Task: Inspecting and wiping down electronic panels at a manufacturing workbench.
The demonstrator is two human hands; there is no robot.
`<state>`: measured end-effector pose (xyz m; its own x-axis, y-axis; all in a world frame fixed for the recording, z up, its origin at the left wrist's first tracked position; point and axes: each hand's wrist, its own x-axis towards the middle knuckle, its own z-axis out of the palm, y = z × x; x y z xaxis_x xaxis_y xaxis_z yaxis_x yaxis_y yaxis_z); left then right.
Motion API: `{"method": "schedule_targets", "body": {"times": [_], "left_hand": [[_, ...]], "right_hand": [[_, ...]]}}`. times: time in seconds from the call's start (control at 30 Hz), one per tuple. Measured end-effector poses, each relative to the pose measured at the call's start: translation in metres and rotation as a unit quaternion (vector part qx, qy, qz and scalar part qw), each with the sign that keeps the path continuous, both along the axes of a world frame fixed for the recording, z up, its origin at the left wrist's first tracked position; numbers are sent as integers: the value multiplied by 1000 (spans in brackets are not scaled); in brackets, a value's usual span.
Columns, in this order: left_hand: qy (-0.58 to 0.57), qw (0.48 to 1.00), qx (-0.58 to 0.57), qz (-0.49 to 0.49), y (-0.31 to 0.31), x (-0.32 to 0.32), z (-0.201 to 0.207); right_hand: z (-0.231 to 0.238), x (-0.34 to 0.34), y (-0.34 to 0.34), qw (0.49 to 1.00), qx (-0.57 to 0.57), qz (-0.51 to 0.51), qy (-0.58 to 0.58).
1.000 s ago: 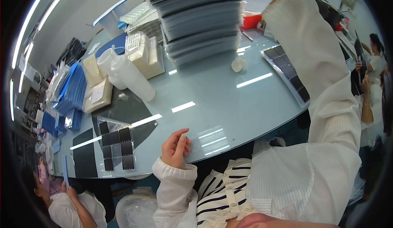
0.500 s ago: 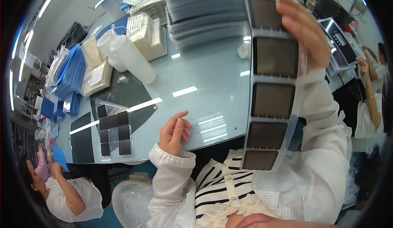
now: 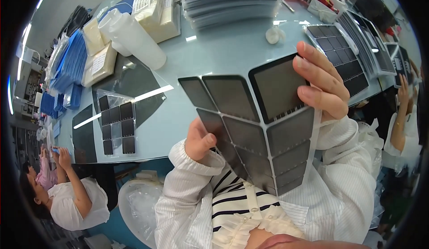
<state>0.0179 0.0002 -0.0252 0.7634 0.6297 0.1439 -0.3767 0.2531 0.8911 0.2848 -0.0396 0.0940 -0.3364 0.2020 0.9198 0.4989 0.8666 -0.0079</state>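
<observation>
A clear plastic tray with rows of dark rectangular panels stands tilted upright in front of my chest, bent along its length. At its upper right corner my right hand holds it, fingertips lying over the front of the top panel; that thumb is hidden. My left hand grips the left edge, thumb showing near the rim and the fingers mostly behind the tray. A similar tray with several dark panels and a bare pocket lies on the table to the left.
A tall stack of trays rises at the back of the glass table. White bottles, wrapped packs and blue sheets stand left. Another panel tray lies right. A co-worker sits at the left.
The tray has come down from the far stack toward my chest and turned, showing several columns. My right hand has lowered with it. My left hand has moved from beside it onto its left edge.
</observation>
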Motion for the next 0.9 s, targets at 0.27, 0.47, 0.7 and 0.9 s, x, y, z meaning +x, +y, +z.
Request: {"method": "schedule_targets", "body": {"times": [0.27,0.47,0.7,0.9], "left_hand": [[63,969,40,237,-6,-1,19],[64,956,141,249,-11,-4,13],[66,950,136,273,-12,-3,16],[58,957,91,271,-17,6,32]], "right_hand": [[-60,24,11,975,-181,-120,52],[-87,11,-5,773,-424,-77,466],[-94,11,-19,778,-526,1,345],[-86,21,-21,842,-473,5,259]]}}
